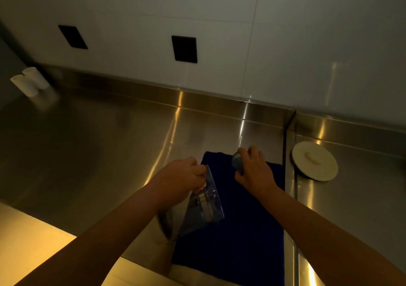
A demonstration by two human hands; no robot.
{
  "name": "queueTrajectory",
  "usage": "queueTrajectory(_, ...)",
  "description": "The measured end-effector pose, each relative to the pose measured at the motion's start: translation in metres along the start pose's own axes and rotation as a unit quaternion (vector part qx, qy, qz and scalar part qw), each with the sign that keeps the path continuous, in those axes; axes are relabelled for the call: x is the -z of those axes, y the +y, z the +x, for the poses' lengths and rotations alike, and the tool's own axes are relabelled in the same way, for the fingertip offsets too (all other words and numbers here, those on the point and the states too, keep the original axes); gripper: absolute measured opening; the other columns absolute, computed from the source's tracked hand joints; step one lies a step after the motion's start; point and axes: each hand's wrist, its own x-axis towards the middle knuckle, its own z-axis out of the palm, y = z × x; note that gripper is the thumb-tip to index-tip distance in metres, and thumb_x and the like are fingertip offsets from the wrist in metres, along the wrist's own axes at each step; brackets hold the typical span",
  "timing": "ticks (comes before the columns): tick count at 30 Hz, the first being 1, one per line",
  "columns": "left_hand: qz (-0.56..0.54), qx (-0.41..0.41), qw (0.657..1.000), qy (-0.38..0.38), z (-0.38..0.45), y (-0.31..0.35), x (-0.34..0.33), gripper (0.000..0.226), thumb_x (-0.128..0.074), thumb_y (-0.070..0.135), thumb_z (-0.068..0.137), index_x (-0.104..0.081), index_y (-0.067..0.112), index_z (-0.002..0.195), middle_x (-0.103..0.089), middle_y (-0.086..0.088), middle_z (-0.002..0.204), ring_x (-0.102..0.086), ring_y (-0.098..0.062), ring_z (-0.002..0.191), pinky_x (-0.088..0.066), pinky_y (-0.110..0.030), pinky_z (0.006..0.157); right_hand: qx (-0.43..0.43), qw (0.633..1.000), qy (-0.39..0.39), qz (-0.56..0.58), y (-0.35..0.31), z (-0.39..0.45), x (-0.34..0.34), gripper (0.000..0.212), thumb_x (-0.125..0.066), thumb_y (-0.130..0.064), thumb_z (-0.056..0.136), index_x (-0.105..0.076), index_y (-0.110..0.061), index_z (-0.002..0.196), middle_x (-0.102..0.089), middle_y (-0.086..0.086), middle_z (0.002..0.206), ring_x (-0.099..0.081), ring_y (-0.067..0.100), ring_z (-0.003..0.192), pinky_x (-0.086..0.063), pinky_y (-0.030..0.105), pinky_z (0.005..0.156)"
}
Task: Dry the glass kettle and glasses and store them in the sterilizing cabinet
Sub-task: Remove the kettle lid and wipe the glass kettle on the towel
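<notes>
A dark blue cloth (239, 237) lies spread on the steel counter (98, 154). My left hand (182, 176) grips the handle of the glass kettle (204, 206), which hangs tilted over the cloth's left edge; a metal part shows inside it. My right hand (252, 169) is curled round a small glass (237, 161) over the cloth's far end; most of the glass is hidden by my fingers.
A round white lid (314, 160) lies on the counter to the right, beyond a seam between two counter sections. Two white cylindrical cups (28, 81) stand at the far left by the wall. Two black sockets (184, 48) sit in the white wall behind.
</notes>
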Motion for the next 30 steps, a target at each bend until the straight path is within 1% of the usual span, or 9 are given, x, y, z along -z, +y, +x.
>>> queueTrajectory(5, -0.006, 0.001, 1.000, 0.003, -0.001, 0.001, -0.002, 0.032, -0.074, -0.006, 0.048, -0.060, 0.020, 0.061, -0.065, 0.004, 0.079, -0.060, -0.018, 0.070, -0.049, -0.031, 0.047, -0.018, 1.000, -0.004, 0.021, 0.001, 0.003, -0.009, 0.065, -0.064, -0.027, 0.085, -0.033, -0.022, 0.142, -0.024, 0.012, 0.144, -0.034, 0.029, 0.125, -0.052, 0.037, 0.085)
queueTrajectory(9, -0.008, 0.000, 1.000, 0.002, -0.002, 0.001, -0.004, 0.032, -0.074, -0.004, 0.051, -0.058, 0.021, 0.062, -0.064, 0.005, 0.081, -0.058, -0.017, 0.070, -0.047, -0.029, 0.048, -0.042, 0.999, -0.017, -0.009, 0.002, 0.006, -0.011, 0.064, -0.055, -0.032, 0.092, -0.024, -0.021, 0.146, -0.022, 0.013, 0.147, -0.034, 0.029, 0.125, -0.051, 0.035, 0.086)
queueTrajectory(11, -0.008, 0.000, 1.000, 0.003, -0.003, 0.003, -0.003, 0.030, -0.074, -0.001, 0.051, -0.058, 0.022, 0.063, -0.064, 0.005, 0.081, -0.058, -0.016, 0.070, -0.045, -0.026, 0.048, -0.051, 0.998, -0.021, -0.023, 0.003, 0.007, -0.010, 0.065, -0.052, -0.034, 0.094, -0.020, -0.021, 0.148, -0.023, 0.014, 0.148, -0.034, 0.030, 0.126, -0.047, 0.035, 0.091)
queueTrajectory(13, -0.012, 0.000, 1.000, 0.010, -0.003, 0.003, -0.003, 0.029, -0.075, -0.001, 0.052, -0.059, 0.021, 0.063, -0.064, 0.004, 0.080, -0.058, -0.016, 0.069, -0.044, -0.025, 0.048, -0.047, 0.997, -0.029, -0.056, 0.001, 0.006, -0.008, 0.068, -0.051, -0.035, 0.094, -0.014, -0.019, 0.150, -0.019, 0.016, 0.151, -0.027, 0.031, 0.134, -0.034, 0.039, 0.106)
queueTrajectory(16, -0.012, -0.006, 1.000, 0.022, -0.004, 0.004, -0.004, 0.029, -0.076, -0.003, 0.052, -0.062, 0.020, 0.064, -0.065, 0.002, 0.081, -0.060, -0.018, 0.071, -0.048, -0.029, 0.048, 0.016, 0.999, 0.004, -0.035, -0.014, -0.001, 0.003, 0.072, -0.054, -0.034, 0.093, -0.013, -0.016, 0.150, -0.014, 0.016, 0.155, -0.017, 0.030, 0.142, -0.019, 0.042, 0.116)
queueTrajectory(19, -0.008, -0.010, 0.999, 0.044, -0.007, 0.005, -0.005, 0.027, -0.079, -0.001, 0.056, -0.065, 0.018, 0.071, -0.068, -0.004, 0.090, -0.064, -0.023, 0.082, -0.054, -0.034, 0.054, 0.116, 0.988, 0.055, 0.086, -0.042, -0.016, 0.018, 0.062, -0.060, -0.024, 0.090, -0.031, -0.014, 0.144, -0.032, 0.010, 0.149, -0.031, 0.022, 0.136, -0.030, 0.038, 0.112)
queueTrajectory(22, -0.007, 0.010, 0.996, 0.083, -0.017, 0.009, -0.009, 0.034, -0.082, 0.005, 0.058, -0.068, 0.016, 0.087, -0.067, -0.008, 0.106, -0.063, -0.024, 0.099, -0.056, -0.034, 0.068, 0.163, 0.972, 0.048, 0.164, -0.068, -0.031, 0.031, 0.052, -0.056, -0.023, 0.092, -0.038, -0.016, 0.141, -0.039, 0.004, 0.145, -0.033, 0.015, 0.134, -0.027, 0.025, 0.109)
queueTrajectory(26, -0.025, 0.032, 0.989, 0.141, -0.041, 0.011, -0.019, 0.054, -0.077, 0.005, 0.069, -0.054, 0.013, 0.116, -0.059, -0.013, 0.126, -0.048, -0.026, 0.122, -0.054, -0.041, 0.086, 0.208, 0.959, 0.032, 0.188, -0.097, -0.045, 0.041, 0.047, -0.048, -0.028, 0.095, -0.039, -0.015, 0.140, -0.042, 0.003, 0.142, -0.037, 0.011, 0.130, -0.026, 0.015, 0.104)
queueTrajectory(30, -0.012, 0.103, 0.987, 0.125, -0.072, 0.013, -0.026, 0.060, -0.074, 0.007, 0.071, -0.052, 0.006, 0.127, -0.055, -0.017, 0.131, -0.053, -0.032, 0.120, -0.040, -0.047, 0.097, 0.241, 0.951, 0.027, 0.193, -0.122, -0.054, 0.042, 0.047, -0.042, -0.035, 0.094, -0.039, -0.018, 0.138, -0.045, 0.001, 0.137, -0.042, 0.009, 0.123, -0.034, 0.018, 0.100)
